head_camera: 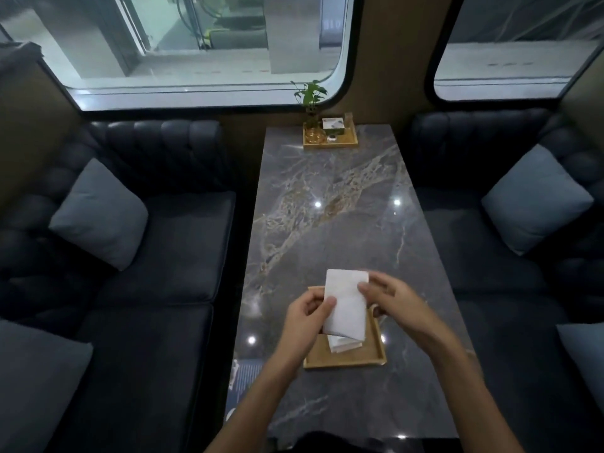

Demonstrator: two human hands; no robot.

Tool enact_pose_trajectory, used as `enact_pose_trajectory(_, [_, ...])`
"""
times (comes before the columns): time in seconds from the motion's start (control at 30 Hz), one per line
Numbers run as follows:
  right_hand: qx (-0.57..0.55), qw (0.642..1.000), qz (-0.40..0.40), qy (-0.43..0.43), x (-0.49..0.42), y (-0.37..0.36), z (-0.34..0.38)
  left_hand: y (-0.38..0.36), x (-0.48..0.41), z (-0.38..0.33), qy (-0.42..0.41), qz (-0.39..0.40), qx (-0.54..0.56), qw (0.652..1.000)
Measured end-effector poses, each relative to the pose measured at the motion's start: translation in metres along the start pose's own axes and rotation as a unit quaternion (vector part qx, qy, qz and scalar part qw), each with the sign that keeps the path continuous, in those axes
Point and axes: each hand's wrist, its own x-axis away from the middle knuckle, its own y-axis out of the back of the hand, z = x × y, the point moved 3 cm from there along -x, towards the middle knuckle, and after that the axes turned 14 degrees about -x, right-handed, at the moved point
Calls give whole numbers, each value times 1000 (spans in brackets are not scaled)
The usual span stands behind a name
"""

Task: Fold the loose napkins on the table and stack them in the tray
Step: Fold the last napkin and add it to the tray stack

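Low in the centre of the frame, the left hand (pixel 309 310) and right hand (pixel 390 297) each pinch a side of a folded white napkin (pixel 344 305), held above a wooden tray (pixel 343 360) on the marble tabletop (pixel 330 207). Folded napkins (pixel 343 344) already lie inside. Released unevenly, the napkin could spring open or land crooked on the stack.
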Motion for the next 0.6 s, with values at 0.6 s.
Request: enact_pose_trajectory(0.6, [0, 972, -113, -207, -92, 61, -220, -77, -85, 161, 245, -91, -145, 954])
